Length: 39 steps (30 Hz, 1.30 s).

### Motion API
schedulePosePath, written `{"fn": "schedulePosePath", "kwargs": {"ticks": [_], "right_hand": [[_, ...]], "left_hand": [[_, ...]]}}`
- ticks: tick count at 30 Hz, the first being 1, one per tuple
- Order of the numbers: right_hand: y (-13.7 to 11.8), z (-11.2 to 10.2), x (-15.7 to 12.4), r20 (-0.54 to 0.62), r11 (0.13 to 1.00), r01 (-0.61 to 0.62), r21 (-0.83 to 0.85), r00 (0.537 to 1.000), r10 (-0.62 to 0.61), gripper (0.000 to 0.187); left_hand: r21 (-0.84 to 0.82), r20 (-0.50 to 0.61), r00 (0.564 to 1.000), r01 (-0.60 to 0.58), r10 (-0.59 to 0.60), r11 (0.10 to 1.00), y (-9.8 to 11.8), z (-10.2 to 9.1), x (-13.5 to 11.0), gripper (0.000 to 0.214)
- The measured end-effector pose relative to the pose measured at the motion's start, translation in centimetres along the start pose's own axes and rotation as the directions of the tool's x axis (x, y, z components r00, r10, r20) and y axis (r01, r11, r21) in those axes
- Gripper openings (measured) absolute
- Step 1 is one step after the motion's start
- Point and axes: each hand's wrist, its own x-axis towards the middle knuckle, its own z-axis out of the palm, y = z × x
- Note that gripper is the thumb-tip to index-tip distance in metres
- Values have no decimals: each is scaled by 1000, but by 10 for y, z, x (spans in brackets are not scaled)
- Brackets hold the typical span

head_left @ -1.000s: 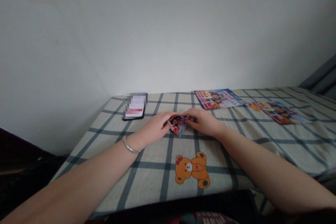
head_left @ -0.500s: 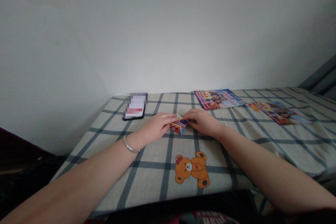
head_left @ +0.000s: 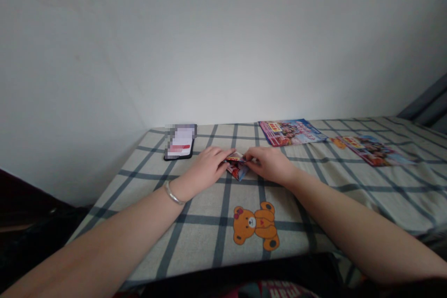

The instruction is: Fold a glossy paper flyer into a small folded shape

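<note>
A small folded piece of colourful printed paper (head_left: 237, 167) lies on the checked cloth (head_left: 314, 181), pinched between both my hands. My left hand (head_left: 206, 170), with a silver bangle on its wrist, has its fingers closed on the paper's left side. My right hand (head_left: 270, 164) grips the paper's right side with its fingertips pressed together. Most of the paper is hidden under my fingers.
A black phone (head_left: 179, 143) lies face up at the back left of the cloth. Two colourful leaflets lie at the back: one (head_left: 291, 131) in the middle, another (head_left: 375, 150) to the right. A bear print (head_left: 256, 224) marks the cloth near me. A white wall stands behind.
The paper has been folded smaller and flatter between my fingers. Both hands stay in nearly the same place, with the fingertips drawn closer together.
</note>
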Motion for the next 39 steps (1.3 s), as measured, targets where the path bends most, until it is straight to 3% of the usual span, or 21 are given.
{"fn": "schedulePosePath", "kwargs": {"ticks": [4,7,16,25,28,35,39], "right_hand": [[1,0,-1,-3,992,-91,81,996,92,4],[5,2,0,2,991,-88,98,996,88,5],[10,-3,2,57,982,173,-71,984,-169,12],[8,-2,4,130,940,303,-155,950,-285,17],[5,0,3,101,947,268,-175,962,-254,15],[-3,5,-1,-122,985,152,-78,979,-161,17],[-1,7,0,-178,999,-8,-53,984,-2,27]], "left_hand": [[-101,-61,998,14,-20,995,1,-1,2,35],[-126,-85,996,19,-30,992,1,-1,3,28],[-25,-78,996,-44,42,999,0,-4,3,23],[17,-48,998,-39,40,999,0,-3,2,24],[16,-52,998,-23,24,1000,0,-3,2,23],[-54,-34,999,-18,17,998,1,-3,3,23],[-174,-28,999,-23,19,984,3,-2,2,30]]}}
